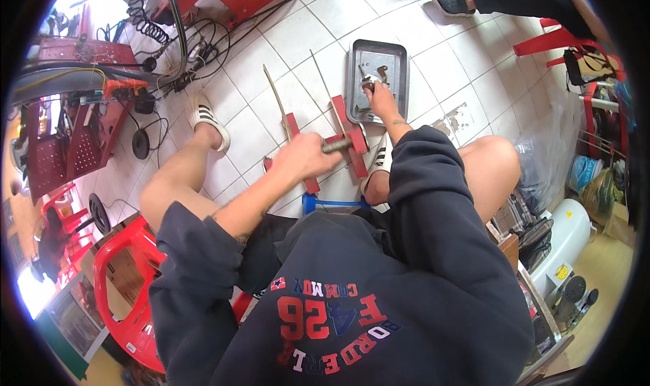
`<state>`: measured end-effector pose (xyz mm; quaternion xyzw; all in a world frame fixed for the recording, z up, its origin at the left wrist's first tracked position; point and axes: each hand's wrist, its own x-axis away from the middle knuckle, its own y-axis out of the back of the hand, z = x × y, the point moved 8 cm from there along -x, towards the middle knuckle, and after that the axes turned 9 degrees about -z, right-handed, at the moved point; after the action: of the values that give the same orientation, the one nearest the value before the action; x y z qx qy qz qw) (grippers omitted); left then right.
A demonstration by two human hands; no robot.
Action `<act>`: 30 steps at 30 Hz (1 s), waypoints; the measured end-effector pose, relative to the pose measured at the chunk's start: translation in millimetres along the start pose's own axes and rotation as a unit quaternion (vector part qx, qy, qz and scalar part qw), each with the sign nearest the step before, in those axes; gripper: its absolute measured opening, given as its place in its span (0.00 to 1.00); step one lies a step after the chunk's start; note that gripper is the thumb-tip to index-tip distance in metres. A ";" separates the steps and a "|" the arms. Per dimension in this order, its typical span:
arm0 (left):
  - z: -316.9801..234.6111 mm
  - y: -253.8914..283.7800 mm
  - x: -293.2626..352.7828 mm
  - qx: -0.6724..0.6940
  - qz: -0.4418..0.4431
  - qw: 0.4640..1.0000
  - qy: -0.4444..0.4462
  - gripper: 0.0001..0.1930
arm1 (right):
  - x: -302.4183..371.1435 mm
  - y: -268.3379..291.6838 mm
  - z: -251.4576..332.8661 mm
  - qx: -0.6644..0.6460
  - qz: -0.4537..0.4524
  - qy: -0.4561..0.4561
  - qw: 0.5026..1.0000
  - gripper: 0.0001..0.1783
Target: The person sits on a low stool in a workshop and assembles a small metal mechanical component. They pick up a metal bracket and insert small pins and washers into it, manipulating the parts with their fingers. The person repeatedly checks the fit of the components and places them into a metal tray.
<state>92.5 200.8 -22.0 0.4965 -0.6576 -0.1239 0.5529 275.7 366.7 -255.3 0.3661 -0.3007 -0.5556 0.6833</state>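
Note:
My left hand (308, 157) is closed around one end of a ribbed metal shaft (335, 144), which looks like a coil spring or a coarse screw. The shaft's other end meets a red metal frame (352, 142) low between my legs. From the frame's red bars (294, 125), two thin metal rods (273, 88) point away from me. Over a grey metal tray (402, 81) on the floor, my right hand (383, 103) has its fingers curled at a small metal part (367, 81). Whether the fingers lift it or only touch it is hidden. A brownish metal piece (383, 71) lies beside it.
A blue bar (338, 203) lies at the frame's near end. Cables and a black hose (179, 48) run along the floor at far left, near a red perforated cart (71, 142). A red plastic chair (112, 278) stands left, a white tank (562, 240) right. Another person's shoe (452, 3) shows far right.

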 end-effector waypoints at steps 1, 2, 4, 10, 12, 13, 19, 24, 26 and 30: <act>-2.5 12.3 -9.3 -0.004 -0.013 1.000 -0.015 0.26 | -9.1 10.0 -4.6 -0.008 -0.015 0.007 1.000 0.18; -5.1 25.7 -18.4 -0.008 -0.027 0.999 -0.030 0.26 | -17.0 17.6 -12.2 -0.011 0.003 0.004 1.000 0.18; 8.5 50.2 -32.6 -0.014 -0.048 0.998 -0.025 0.26 | -26.4 40.6 20.4 -0.046 0.069 0.038 0.996 0.19; 13.4 110.0 -53.6 -0.063 -0.099 0.993 -0.029 0.26 | -44.8 144.0 61.7 -0.019 0.182 0.076 0.980 0.20; 19.4 119.0 -52.5 -0.074 -0.108 0.991 -0.030 0.27 | -39.1 189.6 82.6 -0.044 0.217 0.044 0.974 0.19; 19.4 119.0 -50.6 -0.079 -0.116 0.989 -0.045 0.26 | -37.3 209.6 84.7 -0.061 0.225 0.023 0.972 0.18; 39.6 128.6 -65.6 -0.080 -0.184 0.970 -0.136 0.25 | -17.4 307.2 121.9 -0.221 0.160 -0.061 0.960 0.17; 41.2 118.1 -78.0 -0.074 -0.136 0.973 -0.174 0.23 | 13.0 358.8 149.4 -0.428 0.051 -0.130 0.893 0.15; 35.7 111.0 -89.0 -0.068 -0.124 0.971 -0.192 0.22 | 24.7 373.6 145.8 -0.514 -0.011 -0.093 0.853 0.14; 38.6 121.9 -78.9 -0.039 -0.153 0.950 -0.269 0.29 | 57.7 380.1 168.7 -0.639 -0.039 -0.076 0.764 0.06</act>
<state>-11.4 306.3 3.3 0.5172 -0.6928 -0.3618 0.3489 354.2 325.6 155.0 -0.1879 0.0875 -0.6712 0.7117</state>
